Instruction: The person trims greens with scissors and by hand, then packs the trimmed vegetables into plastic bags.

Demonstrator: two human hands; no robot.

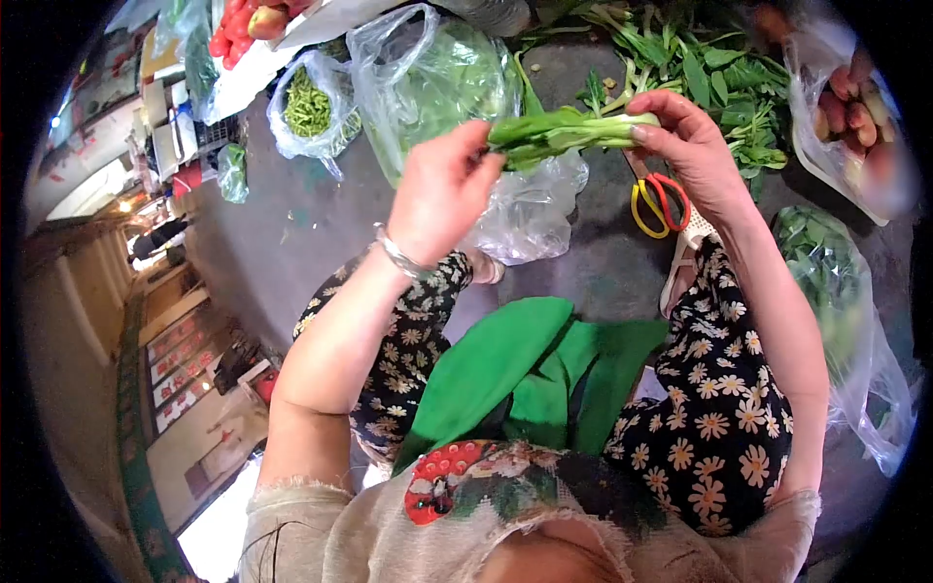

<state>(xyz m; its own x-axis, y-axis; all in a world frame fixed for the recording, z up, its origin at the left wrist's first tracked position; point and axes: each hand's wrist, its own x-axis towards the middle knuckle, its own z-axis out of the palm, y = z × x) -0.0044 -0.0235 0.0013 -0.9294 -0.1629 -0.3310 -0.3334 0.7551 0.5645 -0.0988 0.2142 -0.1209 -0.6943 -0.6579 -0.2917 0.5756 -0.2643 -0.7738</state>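
Note:
A bunch of leafy greens (573,131) with pale stems is stretched level between my two hands. My left hand (442,189), a bracelet on its wrist, is closed on the leafy end. The fingers of my right hand (685,146) pinch the pale stem end. Just below my right hand are scissors (663,206) with a red and a yellow handle; whether they hang from the fingers or lie beneath cannot be told. Behind the greens is a clear plastic bag (437,78) with green leaves inside, near my left hand.
Loose greens (709,73) lie spread at the back right. A bag of small green pieces (308,107) stands at the left, red produce (233,34) beyond it. At right are a tray of reddish produce (855,121) and another bag of greens (826,262). A green cloth (525,374) covers my lap.

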